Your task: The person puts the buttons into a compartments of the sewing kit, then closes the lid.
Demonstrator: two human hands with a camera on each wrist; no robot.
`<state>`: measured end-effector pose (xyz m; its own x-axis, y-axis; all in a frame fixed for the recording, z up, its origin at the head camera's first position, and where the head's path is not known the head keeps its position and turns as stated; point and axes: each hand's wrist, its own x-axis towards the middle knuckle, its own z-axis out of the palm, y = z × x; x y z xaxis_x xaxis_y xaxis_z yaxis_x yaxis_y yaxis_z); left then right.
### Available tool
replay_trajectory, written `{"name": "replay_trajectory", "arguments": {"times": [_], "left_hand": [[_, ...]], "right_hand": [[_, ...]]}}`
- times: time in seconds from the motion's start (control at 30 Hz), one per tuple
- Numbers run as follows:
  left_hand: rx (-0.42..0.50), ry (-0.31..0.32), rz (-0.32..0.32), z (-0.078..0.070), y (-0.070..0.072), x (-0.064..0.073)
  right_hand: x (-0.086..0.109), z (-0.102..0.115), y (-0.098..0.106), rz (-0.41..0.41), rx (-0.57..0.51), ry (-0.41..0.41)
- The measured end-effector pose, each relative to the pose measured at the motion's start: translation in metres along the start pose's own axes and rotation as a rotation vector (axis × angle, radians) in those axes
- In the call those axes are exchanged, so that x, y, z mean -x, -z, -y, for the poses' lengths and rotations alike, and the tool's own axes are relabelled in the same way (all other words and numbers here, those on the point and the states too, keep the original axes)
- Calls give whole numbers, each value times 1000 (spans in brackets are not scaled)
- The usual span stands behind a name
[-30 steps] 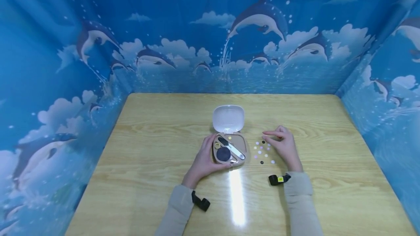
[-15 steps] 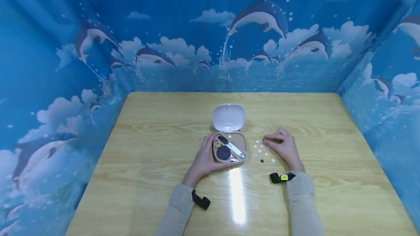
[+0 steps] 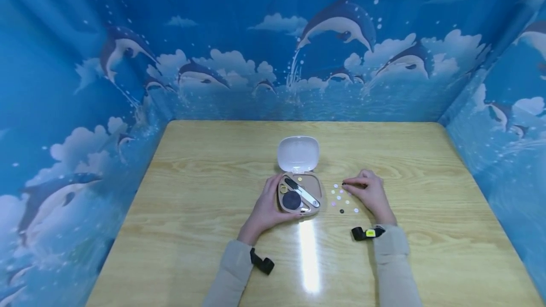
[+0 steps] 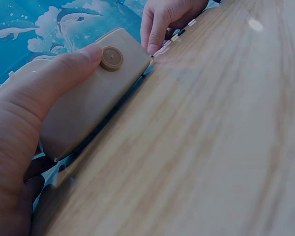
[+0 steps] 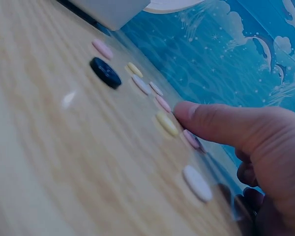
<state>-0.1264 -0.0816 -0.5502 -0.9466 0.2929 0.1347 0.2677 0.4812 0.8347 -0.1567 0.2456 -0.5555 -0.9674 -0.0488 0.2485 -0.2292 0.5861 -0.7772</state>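
From the head view, the left hand [image 3: 268,209] curls round the left side of the beige case [image 3: 314,185], lid up, mid-table, while the right hand [image 3: 372,195] pinches a black button [image 3: 343,184] between thumb and forefinger beside scattered buttons [image 3: 339,198]! On the left wrist, that thumb presses near the round brown clasp [image 4: 111,58]. On the right wrist, thumb tip's down among pale buttons, forefinger hidden behind!
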Motion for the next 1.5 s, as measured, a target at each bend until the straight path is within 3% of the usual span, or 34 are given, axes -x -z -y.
{"name": "replay_trajectory", "arguments": {"times": [0.9, 1.2, 1.5], "left_hand": [[7, 9, 2, 0, -1, 1], [-7, 17, 2, 1, -1, 0], [8, 26, 2, 0, 0, 1]], "right_hand": [[0, 4, -4, -70, 24, 36], [-1, 6, -3, -64, 4, 16], [-2, 15, 2, -44, -42, -68]]}}
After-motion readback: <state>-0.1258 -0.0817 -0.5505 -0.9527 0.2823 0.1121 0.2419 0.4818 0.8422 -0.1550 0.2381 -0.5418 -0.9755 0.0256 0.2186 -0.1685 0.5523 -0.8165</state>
